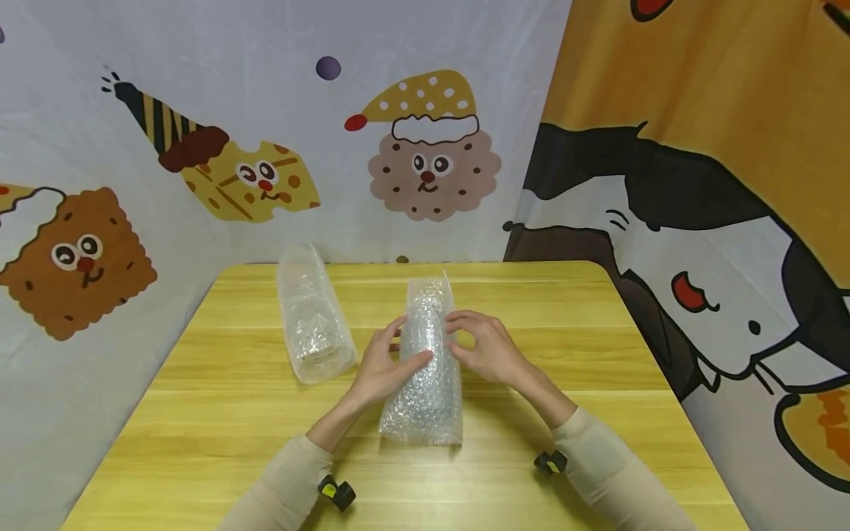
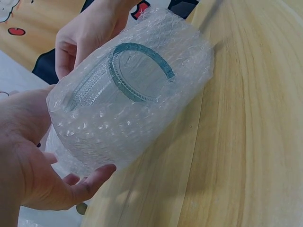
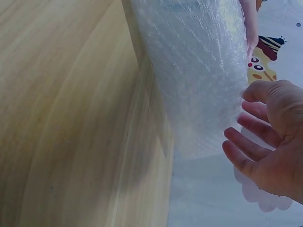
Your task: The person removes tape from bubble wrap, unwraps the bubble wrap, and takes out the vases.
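Note:
A clear ridged glass cup (image 2: 137, 71) lies inside a roll of bubble wrap (image 1: 428, 383), its rim visible through the plastic in the left wrist view. My left hand (image 1: 385, 369) grips the wrapped cup from the left, thumb across the front and fingers round the far side. On the opposite side, my right hand (image 1: 488, 346) touches the wrap's edge with its fingertips. Its fingers (image 3: 255, 127) are loosely bent and spread in the right wrist view, with no clear pinch on the plastic.
Another bubble-wrapped bundle (image 1: 315, 324) lies to the left on the wooden table (image 1: 564, 457), its loose end pointing to the back. Behind the table's far edge hangs a white cloth (image 1: 265, 88) with cartoon prints. An orange printed cloth (image 1: 697, 96) hangs at the right.

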Demonstrator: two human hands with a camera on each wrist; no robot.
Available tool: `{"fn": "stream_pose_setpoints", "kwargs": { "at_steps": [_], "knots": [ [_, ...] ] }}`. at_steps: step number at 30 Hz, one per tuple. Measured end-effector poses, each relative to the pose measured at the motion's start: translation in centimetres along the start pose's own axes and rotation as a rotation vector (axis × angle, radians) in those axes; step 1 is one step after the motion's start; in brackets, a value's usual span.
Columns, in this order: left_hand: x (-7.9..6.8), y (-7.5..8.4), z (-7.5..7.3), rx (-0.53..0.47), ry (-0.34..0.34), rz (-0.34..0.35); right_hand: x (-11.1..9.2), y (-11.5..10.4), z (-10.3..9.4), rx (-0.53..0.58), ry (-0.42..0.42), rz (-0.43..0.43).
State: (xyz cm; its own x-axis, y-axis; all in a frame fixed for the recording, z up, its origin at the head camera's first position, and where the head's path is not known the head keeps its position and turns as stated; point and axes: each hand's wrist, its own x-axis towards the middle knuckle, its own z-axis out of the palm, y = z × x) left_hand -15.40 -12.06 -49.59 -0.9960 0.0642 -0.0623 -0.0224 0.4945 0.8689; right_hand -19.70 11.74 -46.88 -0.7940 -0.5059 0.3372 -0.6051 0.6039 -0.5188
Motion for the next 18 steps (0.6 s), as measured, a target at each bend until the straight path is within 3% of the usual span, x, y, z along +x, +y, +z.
{"fn": "stream_pose_setpoints", "kwargs": {
  "at_steps": [18],
  "knots": [
    [-0.12,0.09,0.02,-0.013,0.004,-0.005,0.1,-0.46,0.36,-0.075,0.058,-0.117]
  ]
}}
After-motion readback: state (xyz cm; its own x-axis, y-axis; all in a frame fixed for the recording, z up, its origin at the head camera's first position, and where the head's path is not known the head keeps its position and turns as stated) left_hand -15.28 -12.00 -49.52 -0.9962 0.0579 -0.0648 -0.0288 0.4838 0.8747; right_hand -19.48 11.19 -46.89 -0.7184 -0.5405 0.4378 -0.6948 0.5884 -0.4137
